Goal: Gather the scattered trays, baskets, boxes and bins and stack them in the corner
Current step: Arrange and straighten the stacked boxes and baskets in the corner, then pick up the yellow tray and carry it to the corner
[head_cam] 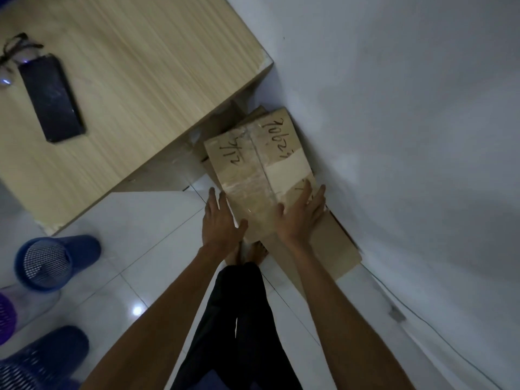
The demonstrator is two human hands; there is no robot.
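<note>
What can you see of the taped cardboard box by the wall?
The box is brown cardboard, closed, its top seam sealed with clear tape, with dark handwriting and a paler strip across it. It rests on other cardboard between desk and wall. The left hand touches its side, and the right hand lies flat on top.

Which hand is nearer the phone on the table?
Left. The left hand is at the box edge facing the phone; the right hand lies on the box top, by the wall.
</note>
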